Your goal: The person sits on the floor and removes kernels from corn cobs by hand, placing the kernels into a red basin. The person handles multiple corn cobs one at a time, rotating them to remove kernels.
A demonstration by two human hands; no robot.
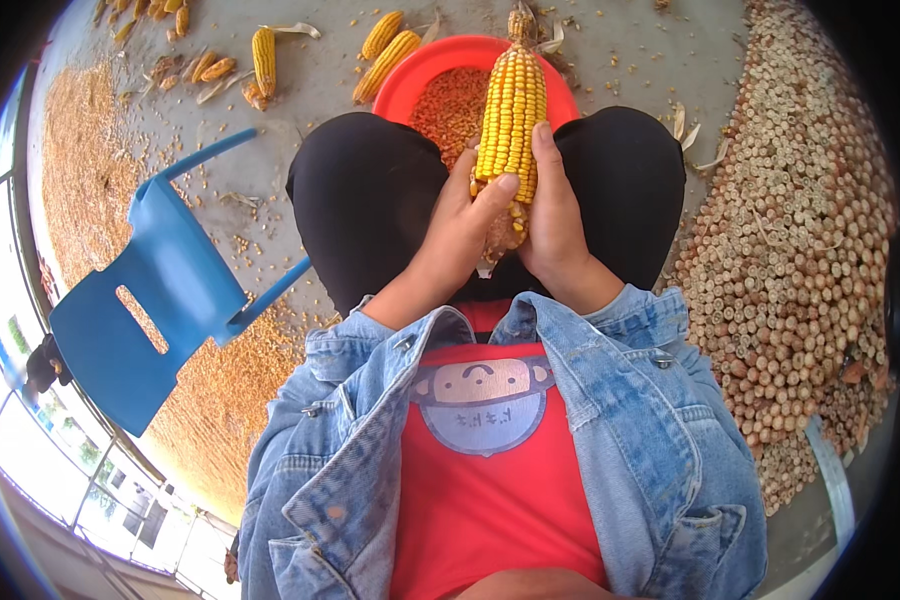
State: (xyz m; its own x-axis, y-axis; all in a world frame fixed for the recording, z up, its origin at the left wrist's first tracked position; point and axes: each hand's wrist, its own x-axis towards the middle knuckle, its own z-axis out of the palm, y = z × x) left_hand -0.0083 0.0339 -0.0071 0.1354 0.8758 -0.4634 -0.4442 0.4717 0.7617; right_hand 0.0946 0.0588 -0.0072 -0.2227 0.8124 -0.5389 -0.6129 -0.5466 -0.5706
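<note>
Between both hands, above my lap, is a large ear of yellow corn (516, 112), its narrow end pointing away from me. My left hand (556, 214) grips its right side, thumb laid along the kernels. From the left, my right hand (465, 217) holds the lower part, its thumb across the rows. Near that thumb some kernels are off and bare cob shows. Beyond the hands a red plastic basin (400, 97) holds loose reddish-orange kernels (450, 101); the corn and my knees hide part of it.
A blue plastic chair (187, 262) stands at the left, with spread corn kernels (225, 397) around it. Whole ears (265, 60) and husk scraps lie on the grey floor at the upper left. A big stack of bare cobs (780, 300), ends showing, fills the right side.
</note>
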